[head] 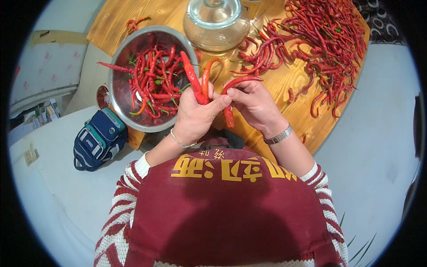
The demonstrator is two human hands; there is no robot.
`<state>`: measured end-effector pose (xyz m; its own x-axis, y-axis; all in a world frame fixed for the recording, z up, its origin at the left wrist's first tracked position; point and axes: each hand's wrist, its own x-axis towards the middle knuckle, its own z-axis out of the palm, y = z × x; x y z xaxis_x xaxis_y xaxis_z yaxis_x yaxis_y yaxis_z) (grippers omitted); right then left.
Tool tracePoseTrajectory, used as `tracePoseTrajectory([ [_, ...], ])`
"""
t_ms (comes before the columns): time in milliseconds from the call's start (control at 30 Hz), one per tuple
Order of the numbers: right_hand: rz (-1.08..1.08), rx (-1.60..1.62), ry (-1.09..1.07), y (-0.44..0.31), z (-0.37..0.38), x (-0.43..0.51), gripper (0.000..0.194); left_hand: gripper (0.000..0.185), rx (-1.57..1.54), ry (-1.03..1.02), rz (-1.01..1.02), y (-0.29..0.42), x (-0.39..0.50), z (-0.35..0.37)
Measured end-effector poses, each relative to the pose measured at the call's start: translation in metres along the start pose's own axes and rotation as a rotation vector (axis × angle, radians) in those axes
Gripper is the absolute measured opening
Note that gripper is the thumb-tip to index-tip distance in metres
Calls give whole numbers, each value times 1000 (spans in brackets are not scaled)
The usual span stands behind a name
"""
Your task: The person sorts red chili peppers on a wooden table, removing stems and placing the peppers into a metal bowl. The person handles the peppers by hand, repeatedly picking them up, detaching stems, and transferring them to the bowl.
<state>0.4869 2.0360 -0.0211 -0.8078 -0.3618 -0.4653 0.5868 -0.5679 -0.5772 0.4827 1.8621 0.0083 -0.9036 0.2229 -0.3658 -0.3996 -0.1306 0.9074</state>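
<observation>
My left hand (195, 116) grips a thick red chili pepper (190, 75) and an orange-red chili pepper (206, 71), both pointing away from me. A curved red chili pepper (243, 79) is pinched by the thumb and fingers of my right hand (256, 105). Its broad end hangs down between my hands, and my left thumb reaches close to it; whether they touch I cannot tell. Left of my hands, a metal bowl (115, 111) holds many red chili peppers (155, 78), some with green stems. My left wrist partly covers the bowl's near right rim.
A clear glass jar (217, 36) stands beyond my hands on the wooden table (263, 137). Loose chili peppers (327, 43) are heaped at the right, some scattered toward me. A curled pepper (135, 24) lies behind the bowl. A blue backpack (100, 140) sits below the table's left edge.
</observation>
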Motion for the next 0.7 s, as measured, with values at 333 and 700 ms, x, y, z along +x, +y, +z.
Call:
tracePoseTrajectory([
  [333, 311, -251, -12, -1, 19, -8, 27, 24, 284, 318, 239, -22, -10, -9],
  [700, 256, -178, 109, -9, 13, -37, 23, 21, -169, 24, 30, -2, 1, 8],
])
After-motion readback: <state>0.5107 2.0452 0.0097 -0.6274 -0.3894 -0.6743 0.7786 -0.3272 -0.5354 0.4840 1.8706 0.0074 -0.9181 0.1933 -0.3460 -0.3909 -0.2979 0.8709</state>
